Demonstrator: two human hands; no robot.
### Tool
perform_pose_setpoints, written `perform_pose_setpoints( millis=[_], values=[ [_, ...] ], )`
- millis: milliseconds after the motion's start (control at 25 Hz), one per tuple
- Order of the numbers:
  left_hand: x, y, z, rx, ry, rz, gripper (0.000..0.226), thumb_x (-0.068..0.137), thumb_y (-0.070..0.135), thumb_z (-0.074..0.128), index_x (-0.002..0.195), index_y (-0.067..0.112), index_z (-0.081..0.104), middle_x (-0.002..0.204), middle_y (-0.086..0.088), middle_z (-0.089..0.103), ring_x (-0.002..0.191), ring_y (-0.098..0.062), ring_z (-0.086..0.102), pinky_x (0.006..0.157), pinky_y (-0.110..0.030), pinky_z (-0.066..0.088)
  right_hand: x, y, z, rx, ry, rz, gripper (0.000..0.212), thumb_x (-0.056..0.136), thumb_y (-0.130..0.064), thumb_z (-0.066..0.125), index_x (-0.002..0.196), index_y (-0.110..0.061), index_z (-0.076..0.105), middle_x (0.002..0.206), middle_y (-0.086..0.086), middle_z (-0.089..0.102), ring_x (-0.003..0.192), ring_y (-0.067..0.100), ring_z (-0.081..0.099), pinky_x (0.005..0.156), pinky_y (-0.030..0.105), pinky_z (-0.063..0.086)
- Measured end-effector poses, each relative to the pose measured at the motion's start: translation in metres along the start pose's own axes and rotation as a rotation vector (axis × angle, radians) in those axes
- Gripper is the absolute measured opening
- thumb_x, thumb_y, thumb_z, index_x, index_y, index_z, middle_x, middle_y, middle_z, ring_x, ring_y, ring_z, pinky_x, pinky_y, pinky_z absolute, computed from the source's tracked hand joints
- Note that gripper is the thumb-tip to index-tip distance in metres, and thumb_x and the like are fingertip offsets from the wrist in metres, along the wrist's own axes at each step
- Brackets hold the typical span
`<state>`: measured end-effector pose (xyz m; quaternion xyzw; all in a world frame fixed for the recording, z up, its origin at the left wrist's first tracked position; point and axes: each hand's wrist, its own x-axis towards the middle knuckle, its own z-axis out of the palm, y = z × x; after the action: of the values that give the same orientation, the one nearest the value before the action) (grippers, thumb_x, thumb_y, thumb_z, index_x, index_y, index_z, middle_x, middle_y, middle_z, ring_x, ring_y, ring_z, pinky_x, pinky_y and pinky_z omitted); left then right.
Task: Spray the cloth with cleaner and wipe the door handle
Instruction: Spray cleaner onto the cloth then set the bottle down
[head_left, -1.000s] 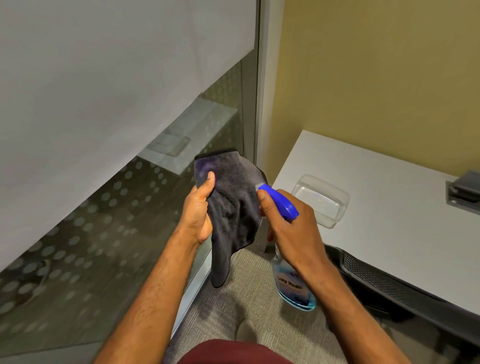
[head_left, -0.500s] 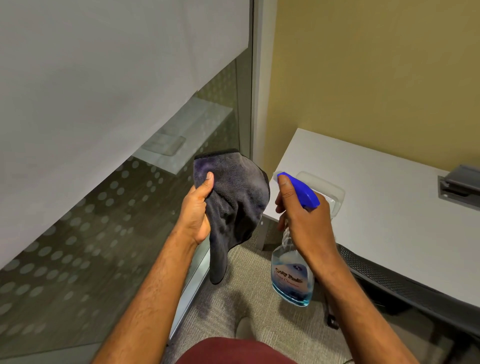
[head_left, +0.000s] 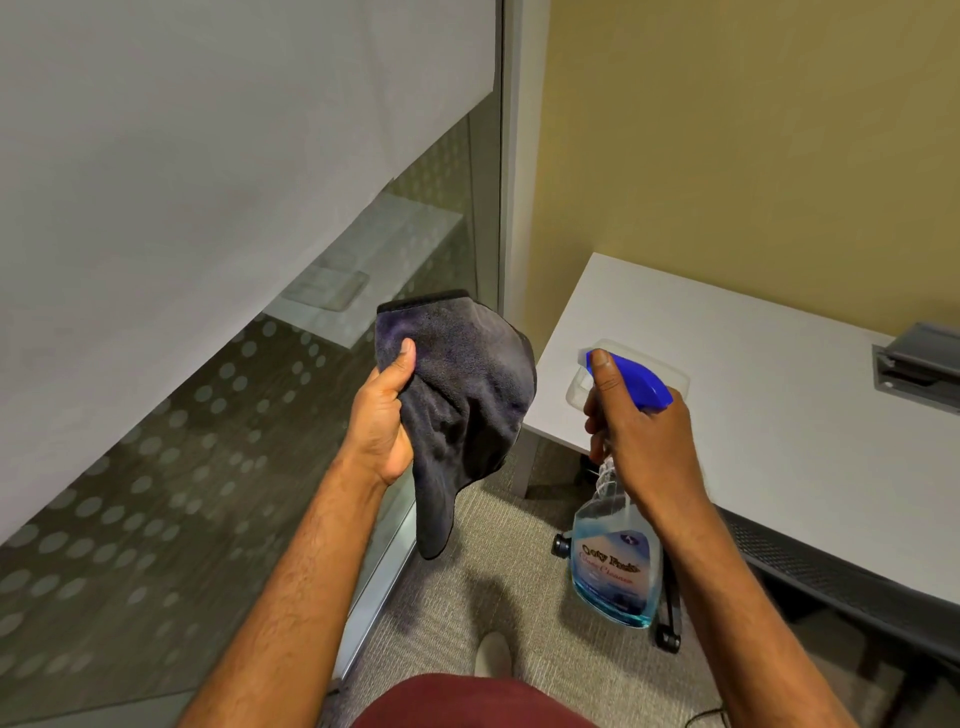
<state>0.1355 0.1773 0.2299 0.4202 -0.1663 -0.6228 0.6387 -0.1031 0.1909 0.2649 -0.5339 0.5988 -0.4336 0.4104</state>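
My left hand (head_left: 383, 415) grips a dark grey cloth (head_left: 470, 395), thumb on its upper face, and the cloth hangs down below the fist. My right hand (head_left: 641, 441) holds a clear spray bottle (head_left: 615, 566) of blue cleaner by the neck, with the thumb on its blue trigger head (head_left: 636, 382). The nozzle points left toward the cloth, a short gap away. No door handle is in view.
A frosted glass partition (head_left: 171, 395) with dots runs along the left. A white desk (head_left: 779, 395) stands at the right with a clear plastic tray (head_left: 675, 376) at its near corner. A black office chair (head_left: 831, 582) sits below the desk edge. Carpet floor (head_left: 493, 571) lies between.
My right hand has drawn the spray bottle to the right, away from the cloth, and turned it more upright. The left hand and cloth have barely moved.
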Motion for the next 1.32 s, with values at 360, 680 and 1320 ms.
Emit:
perform_pose_setpoints(
  millis=[360,680,1320],
  values=[
    [0.004,-0.002,0.002,0.001,0.021,-0.033,0.062,0.095,0.039,0.063,0.144,0.002,0.057,0.136,-0.018,0.069,0.126,-0.029,0.068,0.096,-0.042,0.060,-0.031,-0.024,0.019,0.013,-0.122,-0.216,0.067,0.094,-0.075,0.052,0.075,-0.012,0.063,0.066,0.009,0.060,0.050,0.015,0.059,0.053,0.024,0.049],
    [0.011,-0.001,0.001,0.005,0.052,-0.030,0.068,0.092,0.046,0.063,0.143,0.001,0.058,0.136,-0.020,0.069,0.126,-0.031,0.068,0.096,-0.043,0.059,-0.049,-0.014,0.029,-0.117,-0.180,-0.235,0.064,0.099,-0.071,0.054,0.072,-0.013,0.054,0.064,0.011,0.054,0.057,0.031,0.057,0.058,0.049,0.051],
    [0.011,0.001,-0.004,0.017,0.035,-0.036,0.063,0.097,0.041,0.059,0.145,0.000,0.056,0.138,-0.019,0.068,0.127,-0.029,0.067,0.099,-0.043,0.057,-0.003,0.000,-0.008,0.123,0.146,-0.032,0.041,0.097,-0.070,0.053,0.087,-0.035,0.073,0.082,-0.006,0.072,0.056,0.014,0.063,0.054,0.025,0.051]
  ],
)
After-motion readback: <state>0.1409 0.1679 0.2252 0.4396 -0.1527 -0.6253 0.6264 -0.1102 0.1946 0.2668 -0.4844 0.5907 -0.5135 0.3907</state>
